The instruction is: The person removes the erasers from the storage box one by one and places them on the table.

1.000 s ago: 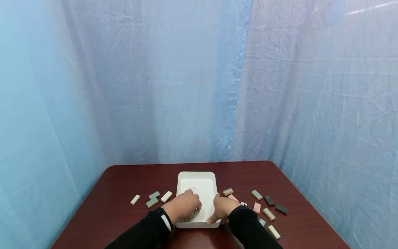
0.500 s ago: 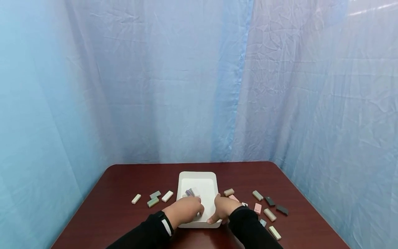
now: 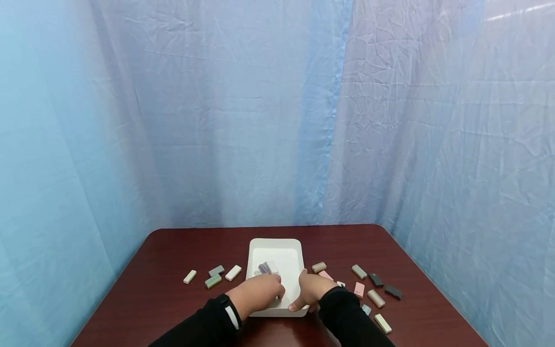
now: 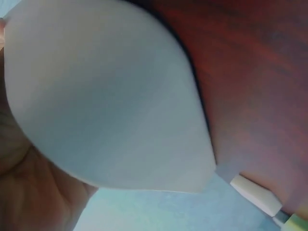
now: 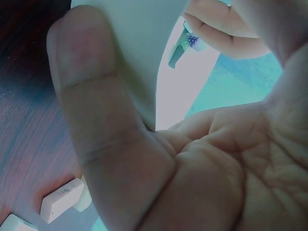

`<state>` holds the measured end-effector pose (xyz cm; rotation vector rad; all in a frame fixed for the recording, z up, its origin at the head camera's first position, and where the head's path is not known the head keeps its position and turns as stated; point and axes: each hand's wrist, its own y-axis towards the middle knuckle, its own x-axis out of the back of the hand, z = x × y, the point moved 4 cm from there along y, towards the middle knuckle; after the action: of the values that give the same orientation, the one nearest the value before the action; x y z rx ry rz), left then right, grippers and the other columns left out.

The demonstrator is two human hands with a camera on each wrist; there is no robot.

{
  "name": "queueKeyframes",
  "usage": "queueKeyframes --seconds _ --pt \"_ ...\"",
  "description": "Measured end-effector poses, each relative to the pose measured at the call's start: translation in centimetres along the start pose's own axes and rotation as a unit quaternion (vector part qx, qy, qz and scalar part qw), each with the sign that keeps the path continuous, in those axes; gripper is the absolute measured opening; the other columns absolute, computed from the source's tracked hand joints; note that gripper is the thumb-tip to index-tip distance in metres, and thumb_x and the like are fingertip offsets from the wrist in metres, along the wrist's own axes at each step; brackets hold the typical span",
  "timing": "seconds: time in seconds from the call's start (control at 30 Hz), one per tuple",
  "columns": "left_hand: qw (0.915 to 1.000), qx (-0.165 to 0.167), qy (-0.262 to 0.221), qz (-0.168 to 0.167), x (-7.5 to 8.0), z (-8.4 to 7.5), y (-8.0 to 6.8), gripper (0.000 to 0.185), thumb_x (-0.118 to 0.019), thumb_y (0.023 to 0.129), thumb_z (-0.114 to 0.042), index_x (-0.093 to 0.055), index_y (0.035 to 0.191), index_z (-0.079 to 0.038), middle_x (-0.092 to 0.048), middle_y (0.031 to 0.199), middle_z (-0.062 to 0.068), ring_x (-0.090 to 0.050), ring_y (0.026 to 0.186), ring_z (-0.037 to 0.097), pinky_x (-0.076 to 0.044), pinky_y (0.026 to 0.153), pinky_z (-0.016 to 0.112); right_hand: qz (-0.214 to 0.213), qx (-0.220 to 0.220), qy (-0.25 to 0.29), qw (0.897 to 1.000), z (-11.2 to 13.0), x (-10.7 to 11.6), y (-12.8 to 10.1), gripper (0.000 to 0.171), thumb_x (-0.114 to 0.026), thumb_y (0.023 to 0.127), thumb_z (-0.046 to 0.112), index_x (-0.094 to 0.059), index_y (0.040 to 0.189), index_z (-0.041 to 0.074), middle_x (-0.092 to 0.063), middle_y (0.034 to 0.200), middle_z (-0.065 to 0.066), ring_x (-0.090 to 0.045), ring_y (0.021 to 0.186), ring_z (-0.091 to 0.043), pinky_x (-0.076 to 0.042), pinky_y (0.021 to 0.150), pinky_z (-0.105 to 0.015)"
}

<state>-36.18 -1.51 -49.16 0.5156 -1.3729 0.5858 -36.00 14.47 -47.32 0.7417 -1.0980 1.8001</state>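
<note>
Two arms in black sleeves [image 3: 197,320] reach forward from the near side of the white tray [image 3: 275,243], which stands on a dark red table [image 3: 186,246]. The left arm slants in to the tray's left near edge, and the left hand [image 3: 257,293] hangs palm down over the tray's left near part, wrist low and forefinger bent downward toward the tray floor. Its other fingertips are hidden, so I cannot tell whether it holds anything. Just past its knuckles, inside the tray, lie a purple-grey piece [image 3: 263,268] and a white piece [image 3: 272,266]. The right hand [image 3: 313,288] holds the tray by its near right corner, thumb stretched out and laid flat against the pale wall in the right wrist view, the forearm angled in from the near right; where all the other fingertips rest is hard to see. Small blocks lie about the tray: left of it, two white ones, a grey one and a green one [image 3: 213,281]; right of it, pink, tan, cream and black ones, the tan roll [image 3: 319,267] just beside the tray, the black block [image 3: 393,292] farther off.
</note>
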Motion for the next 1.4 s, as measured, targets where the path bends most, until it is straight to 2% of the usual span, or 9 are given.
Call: queueKeyframes --seconds 0.13,0.23,0.37,0.47,0.63,0.87,1.0,1.17,1.4 --pt "0.9981 -0.013 -0.053 -0.028 0.5 0.5 -0.4 0.021 -0.079 0.095 -0.011 -0.083 0.108 -0.026 -0.067 0.098 -0.01 -0.062 0.084 0.001 -0.052 0.075 0.016 0.004 -0.003 -0.002 1.0 0.0 0.0 0.0 0.113 -0.09 0.086 0.041 -0.024 0.163 -0.01 -0.061 0.146 -0.026 -0.072 0.067 -0.024 -0.055 0.065 -0.036" --pt "0.9942 -0.005 -0.088 -0.062 1.8 1.7 -1.1 0.019 -0.076 0.098 -0.009 -0.083 0.111 -0.021 -0.069 0.102 -0.008 -0.066 0.091 0.002 -0.054 0.078 0.017 0.007 -0.005 0.0 1.0 0.0 0.0 0.0 0.112 -0.089 0.087 0.04 -0.024 0.164 -0.009 -0.063 0.143 -0.025 -0.072 0.068 -0.024 -0.056 0.07 -0.038" --pt "0.989 0.037 -0.108 -0.094 3.4 3.9 -2.6 0.018 -0.076 0.097 -0.007 -0.083 0.111 -0.017 -0.07 0.102 -0.004 -0.068 0.092 0.007 -0.056 0.077 0.021 0.008 -0.013 0.009 1.0 -0.1 0.0 0.1 0.113 -0.09 0.087 0.039 -0.023 0.164 -0.008 -0.055 0.152 -0.026 -0.071 0.069 -0.025 -0.055 0.073 -0.038" --pt "0.9851 0.082 -0.115 -0.098 3.7 5.7 -4.3 0.019 -0.076 0.095 -0.004 -0.083 0.108 -0.016 -0.068 0.098 -0.001 -0.067 0.089 0.01 -0.057 0.076 0.025 0.006 -0.018 0.013 1.0 -0.1 0.0 0.0 0.114 -0.091 0.086 0.038 -0.022 0.165 -0.008 -0.051 0.157 -0.027 -0.071 0.069 -0.026 -0.055 0.073 -0.039" --pt "0.978 0.157 -0.113 -0.079 2.6 8.4 -7.3 0.014 -0.075 0.093 -0.003 -0.079 0.097 -0.015 -0.064 0.088 -0.003 -0.06 0.08 0.013 -0.054 0.073 0.033 0.002 -0.025 0.009 1.0 -0.2 0.0 0.0 0.114 -0.091 0.086 0.038 -0.022 0.165 -0.006 -0.052 0.155 -0.028 -0.072 0.07 -0.026 -0.053 0.074 -0.039" --pt "0.9589 0.257 -0.114 -0.041 0.6 10.9 -10.8 0.016 -0.074 0.093 -0.002 -0.071 0.083 -0.015 -0.058 0.078 -0.001 -0.048 0.07 0.014 -0.045 0.069 0.037 0.001 -0.025 -0.006 1.0 -0.1 -0.1 0.3 0.113 -0.091 0.085 0.039 -0.024 0.164 -0.007 -0.053 0.154 -0.029 -0.073 0.069 -0.025 -0.052 0.068 -0.037" --pt "0.9536 0.279 -0.113 -0.016 -0.1 11.7 -11.8 0.018 -0.076 0.092 -0.002 -0.068 0.079 -0.012 -0.06 0.074 0.002 -0.049 0.067 0.017 -0.046 0.068 0.04 0.002 -0.022 -0.025 0.999 -0.2 -0.2 0.5 0.113 -0.09 0.086 0.042 -0.025 0.164 -0.008 -0.056 0.152 -0.029 -0.073 0.067 -0.024 -0.052 0.068 -0.036" --pt "0.9472 0.294 -0.125 0.022 -1.0 12.2 -12.2 0.01 -0.075 0.093 -0.002 -0.068 0.09 -0.009 -0.066 0.081 0.004 -0.056 0.071 0.019 -0.053 0.075 0.044 -0.004 -0.015 -0.04 0.999 -0.2 -0.3 0.4 0.113 -0.091 0.085 0.042 -0.027 0.162 -0.01 -0.058 0.149 -0.03 -0.072 0.065 -0.024 -0.053 0.065 -0.035" --pt "0.9418 0.304 -0.138 0.038 -1.1 12.3 -12.4 0.01 -0.075 0.095 -0.004 -0.068 0.09 -0.007 -0.065 0.082 0.006 -0.054 0.07 0.02 -0.049 0.072 0.04 0.0 -0.02 -0.029 0.999 0.0 -0.2 0.4 0.113 -0.09 0.086 0.041 -0.025 0.164 -0.008 -0.055 0.152 -0.03 -0.073 0.068 -0.024 -0.053 0.07 -0.036"
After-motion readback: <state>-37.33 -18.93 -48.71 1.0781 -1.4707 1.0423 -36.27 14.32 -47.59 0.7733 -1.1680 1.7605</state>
